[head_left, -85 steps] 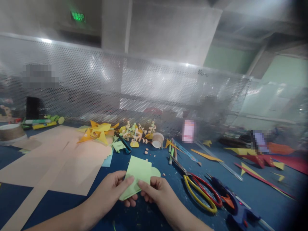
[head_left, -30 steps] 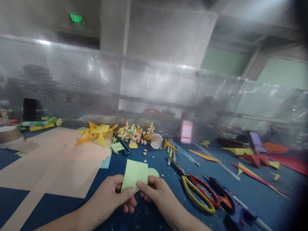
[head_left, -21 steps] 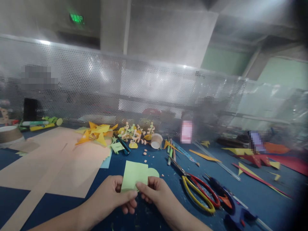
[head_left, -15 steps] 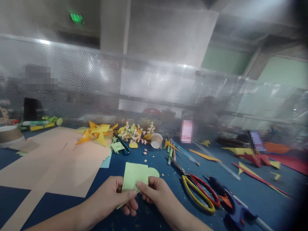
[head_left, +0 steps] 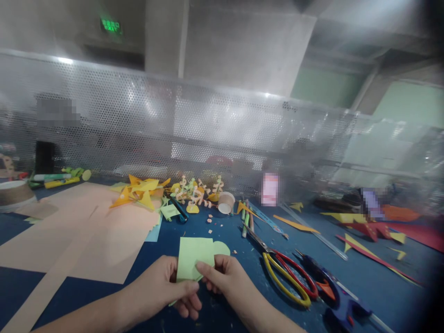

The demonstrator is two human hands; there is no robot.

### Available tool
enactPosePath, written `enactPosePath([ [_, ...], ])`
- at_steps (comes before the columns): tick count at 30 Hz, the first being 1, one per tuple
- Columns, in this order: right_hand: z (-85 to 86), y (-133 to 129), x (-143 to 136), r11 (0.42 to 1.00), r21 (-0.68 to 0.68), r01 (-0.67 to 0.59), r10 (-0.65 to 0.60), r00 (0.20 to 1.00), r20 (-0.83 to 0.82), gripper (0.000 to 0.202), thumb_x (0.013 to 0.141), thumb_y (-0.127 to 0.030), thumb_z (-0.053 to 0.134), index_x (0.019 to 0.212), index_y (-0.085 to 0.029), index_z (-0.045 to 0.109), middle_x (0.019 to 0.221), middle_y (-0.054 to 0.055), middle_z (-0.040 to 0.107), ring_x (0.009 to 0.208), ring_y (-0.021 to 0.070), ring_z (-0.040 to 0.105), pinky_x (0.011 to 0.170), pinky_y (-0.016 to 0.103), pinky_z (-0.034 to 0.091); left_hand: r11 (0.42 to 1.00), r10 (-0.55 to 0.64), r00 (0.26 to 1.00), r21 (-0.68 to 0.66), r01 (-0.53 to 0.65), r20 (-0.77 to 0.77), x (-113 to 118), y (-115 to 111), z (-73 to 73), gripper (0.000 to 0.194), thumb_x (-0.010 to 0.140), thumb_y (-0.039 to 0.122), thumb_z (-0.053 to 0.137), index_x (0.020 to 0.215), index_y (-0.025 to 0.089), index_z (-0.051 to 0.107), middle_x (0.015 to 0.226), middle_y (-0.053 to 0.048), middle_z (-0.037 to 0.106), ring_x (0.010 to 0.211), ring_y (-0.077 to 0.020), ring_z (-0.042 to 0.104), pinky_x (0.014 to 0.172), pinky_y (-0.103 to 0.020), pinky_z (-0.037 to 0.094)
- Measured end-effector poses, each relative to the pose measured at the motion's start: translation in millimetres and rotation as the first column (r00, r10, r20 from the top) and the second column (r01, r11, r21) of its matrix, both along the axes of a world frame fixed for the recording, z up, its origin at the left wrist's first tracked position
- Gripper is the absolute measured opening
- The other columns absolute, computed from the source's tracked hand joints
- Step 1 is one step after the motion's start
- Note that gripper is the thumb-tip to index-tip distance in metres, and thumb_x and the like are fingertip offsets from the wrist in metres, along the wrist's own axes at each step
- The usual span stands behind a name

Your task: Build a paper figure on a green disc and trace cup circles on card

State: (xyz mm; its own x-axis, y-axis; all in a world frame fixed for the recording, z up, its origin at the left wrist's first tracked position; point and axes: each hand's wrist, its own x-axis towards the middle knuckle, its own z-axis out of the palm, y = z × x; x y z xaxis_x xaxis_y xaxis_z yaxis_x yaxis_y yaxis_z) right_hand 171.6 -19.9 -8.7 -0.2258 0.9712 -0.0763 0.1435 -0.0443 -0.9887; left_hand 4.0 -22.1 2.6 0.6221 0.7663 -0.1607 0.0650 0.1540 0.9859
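Observation:
A pale green piece of paper (head_left: pixel 194 254), squarish with a rounded piece (head_left: pixel 221 248) showing at its right side, is held up between both hands over the blue table. My left hand (head_left: pixel 175 284) grips its lower left edge, with the thumb in front and the fingers curled behind. At the lower right, my right hand (head_left: pixel 222 277) pinches the paper between thumb and fingers. Scissors (head_left: pixel 287 277) with one red and one yellow handle lie to the right of my right hand. Beyond them is a blue glue gun (head_left: pixel 342 296).
Large peach paper sheets (head_left: pixel 86 231) cover the left side. Orange and yellow paper cutouts (head_left: pixel 142 192), curled scraps and a roll of tape (head_left: pixel 226 203) lie toward the back. Crayons (head_left: pixel 245 219), a blue strip (head_left: pixel 270 222) and red paper (head_left: pixel 416 233) are on the right. A perforated screen (head_left: pixel 222 125) stands behind.
My left hand and the green paper's left part have dipped slightly. My right hand keeps nearly the same place and grip. Things on the table have not moved.

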Motion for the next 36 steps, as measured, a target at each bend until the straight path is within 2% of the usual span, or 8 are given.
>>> enactPosePath([
  [5, 2.3, 0.7, 0.7, 0.999, 0.018, -0.035, 0.036, 0.997, -0.071, 0.046, 0.061, -0.058, 0.065, 0.057, -0.013, 0.054, 0.049, -0.004, 0.049, 0.045, 0.0058, 0.038, 0.047, 0.021, 0.029, 1.0, 0.007, 1.0, -0.021, -0.006, 0.025, 0.3, -0.1, -0.8, 0.029, 0.073, 0.038, 0.062, 0.082, 0.011, 0.062, 0.061, -0.004, 0.067, 0.056, -0.0135, 0.065, 0.051, -0.019, 0.046],
  [10, 0.4, -0.2, 1.1, 1.0, 0.003, -0.018, 0.019, 0.998, -0.062, 0.045, 0.059, -0.058, 0.066, 0.056, -0.015, 0.053, 0.049, -0.004, 0.049, 0.045, 0.0058, 0.038, 0.046, 0.02, 0.029, 0.993, 0.042, 0.999, -0.109, -0.04, 0.014, 3.2, -2.9, -2.2, 0.034, 0.072, 0.045, 0.059, 0.069, 0.012, 0.056, 0.057, -0.005, 0.067, 0.052, -0.0145, 0.064, 0.049, -0.021, 0.045],
  [13, 0.3, -1.3, 0.9, 1.0, 0.003, -0.026, 0.026, 0.999, -0.04, 0.047, 0.058, -0.06, 0.065, 0.054, -0.015, 0.051, 0.047, -0.005, 0.048, 0.043, 0.0057, 0.037, 0.045, 0.02, 0.028, 0.998, 0.035, 0.999, -0.045, -0.037, -0.041, 3.2, -2.0, -2.3, 0.034, 0.073, 0.044, 0.058, 0.067, 0.011, 0.057, 0.056, -0.005, 0.066, 0.05, -0.015, 0.063, 0.047, -0.021, 0.045],
  [17, 1.8, -2.5, 0.7, 0.998, 0.012, -0.056, 0.056, 0.998, -0.031, 0.047, 0.061, -0.06, 0.064, 0.056, -0.014, 0.053, 0.047, -0.004, 0.047, 0.043, 0.0055, 0.036, 0.045, 0.02, 0.027, 0.996, 0.034, 0.997, 0.086, -0.028, -0.068, 1.5, 1.1, -0.2, 0.02, 0.071, 0.03, 0.062, 0.077, 0.011, 0.064, 0.059, -0.002, 0.066, 0.053, -0.0127, 0.062, 0.049, -0.019, 0.045],
  [21, 1.1, -2.6, 0.9, 0.999, 0.017, -0.052, 0.052, 0.999, -0.014, 0.048, 0.06, -0.061, 0.063, 0.055, -0.014, 0.053, 0.046, -0.004, 0.047, 0.042, 0.0058, 0.037, 0.044, 0.02, 0.027, 0.992, 0.049, 0.996, 0.121, -0.04, -0.078, 2.5, -0.2, 1.4, 0.016, 0.074, 0.024, 0.058, 0.079, 0.011, 0.065, 0.058, -0.001, 0.065, 0.051, -0.0109, 0.062, 0.048, -0.017, 0.045],
  [25, 0.1, -1.9, 0.9, 0.997, 0.036, -0.065, 0.066, 0.998, -0.005, 0.049, 0.061, -0.062, 0.062, 0.052, -0.014, 0.053, 0.045, -0.004, 0.045, 0.041, 0.0057, 0.035, 0.043, 0.02, 0.027, 0.992, 0.045, 0.996, 0.125, -0.035, -0.08, 4.6, -4.1, 2.6, 0.019, 0.076, 0.029, 0.056, 0.075, 0.011, 0.062, 0.058, -0.002, 0.065, 0.051, -0.0118, 0.062, 0.046, -0.017, 0.046],
  [30, 4.6, -2.4, 0.3, 0.997, 0.048, -0.066, 0.069, 0.995, -0.072, 0.046, 0.063, -0.059, 0.062, 0.057, -0.014, 0.055, 0.05, -0.004, 0.048, 0.046, 0.0067, 0.039, 0.049, 0.021, 0.031, 0.986, 0.051, 0.997, 0.163, -0.041, -0.058, 3.5, -3.8, 4.8, 0.029, 0.077, 0.039, 0.056, 0.078, 0.01, 0.062, 0.058, -0.002, 0.064, 0.051, -0.0121, 0.062, 0.049, -0.019, 0.046],
  [36, 3.8, -2.5, 1.0, 0.997, 0.054, -0.055, 0.061, 0.992, -0.113, 0.042, 0.062, -0.055, 0.066, 0.059, -0.015, 0.054, 0.054, -0.003, 0.051, 0.049, 0.0078, 0.041, 0.052, 0.021, 0.033, 0.985, 0.086, 0.996, 0.154, -0.079, -0.038, 1.9, 0.7, 1.4, 0.028, 0.075, 0.037, 0.058, 0.079, 0.01, 0.062, 0.06, -0.003, 0.065, 0.052, -0.0129, 0.062, 0.05, -0.02, 0.047],
])
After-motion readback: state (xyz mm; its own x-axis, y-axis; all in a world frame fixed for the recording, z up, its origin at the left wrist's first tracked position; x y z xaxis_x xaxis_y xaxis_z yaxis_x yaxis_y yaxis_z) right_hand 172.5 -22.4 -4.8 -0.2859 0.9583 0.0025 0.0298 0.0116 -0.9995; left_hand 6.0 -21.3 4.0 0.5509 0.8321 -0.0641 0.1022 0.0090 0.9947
